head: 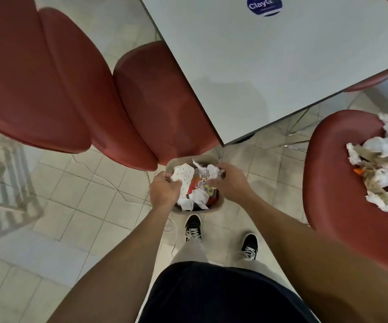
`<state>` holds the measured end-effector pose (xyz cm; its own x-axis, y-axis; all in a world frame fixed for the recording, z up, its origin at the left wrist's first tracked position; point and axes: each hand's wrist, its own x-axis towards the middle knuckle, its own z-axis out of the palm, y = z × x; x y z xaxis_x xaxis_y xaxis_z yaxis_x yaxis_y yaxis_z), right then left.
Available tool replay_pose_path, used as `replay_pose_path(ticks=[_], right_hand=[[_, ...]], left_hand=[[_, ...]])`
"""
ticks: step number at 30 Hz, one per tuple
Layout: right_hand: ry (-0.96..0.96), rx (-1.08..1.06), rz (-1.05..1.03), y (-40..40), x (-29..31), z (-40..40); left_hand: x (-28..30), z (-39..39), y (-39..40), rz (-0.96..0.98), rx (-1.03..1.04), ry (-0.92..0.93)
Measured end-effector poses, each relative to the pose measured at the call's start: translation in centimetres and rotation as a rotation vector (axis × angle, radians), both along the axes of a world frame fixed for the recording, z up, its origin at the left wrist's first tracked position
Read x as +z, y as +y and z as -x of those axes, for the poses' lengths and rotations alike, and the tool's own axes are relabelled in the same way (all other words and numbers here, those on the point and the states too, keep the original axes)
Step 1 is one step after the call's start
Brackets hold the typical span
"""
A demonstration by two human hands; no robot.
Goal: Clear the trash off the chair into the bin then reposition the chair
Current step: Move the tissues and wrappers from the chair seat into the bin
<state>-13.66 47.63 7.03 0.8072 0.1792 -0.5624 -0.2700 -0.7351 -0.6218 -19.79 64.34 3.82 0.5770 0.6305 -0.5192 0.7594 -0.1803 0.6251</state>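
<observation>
Hands over small beige bin on tiled floor, by table corner. Left hand fingers curled, pinching dotted white paper at bin's left rim. Right hand fingers bent around crumpled tissue at the right rim. Bin holds mixed wrappers. Red chair at right, seat piled with paper trash.

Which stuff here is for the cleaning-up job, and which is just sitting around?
For the job:
- bin full of paper, left hand and right hand at its rim
- chair on the right
- crumpled trash on its seat

Just there:
- white table with blue sticker
- other red chairs
- striped rug
</observation>
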Motion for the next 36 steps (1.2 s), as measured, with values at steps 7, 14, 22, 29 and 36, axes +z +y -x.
replay_pose_path(ticks=[7,14,22,29,36], right_hand=[[-0.015,0.027,0.037,2.5,-0.9,0.7],[0.016,0.019,0.105,0.9,-0.3,0.5],[0.003,-0.191,0.069,-6.8,0.9,-0.5],[-0.025,-0.356,0.086,-18.0,1.4,-1.2],[-0.038,-0.435,0.138,-31.4,2.3,-1.6]], left_hand=[[-1.6,0.3,1.5,0.039,-0.063,0.04],[-1.1,-0.7,0.2,0.034,-0.224,0.058],[0.2,-4.4,-6.6,0.044,-0.504,0.005],[1.2,-8.0,-16.9,0.037,-0.71,-0.007],[2.3,-10.4,-28.7,0.054,-0.733,-0.038]])
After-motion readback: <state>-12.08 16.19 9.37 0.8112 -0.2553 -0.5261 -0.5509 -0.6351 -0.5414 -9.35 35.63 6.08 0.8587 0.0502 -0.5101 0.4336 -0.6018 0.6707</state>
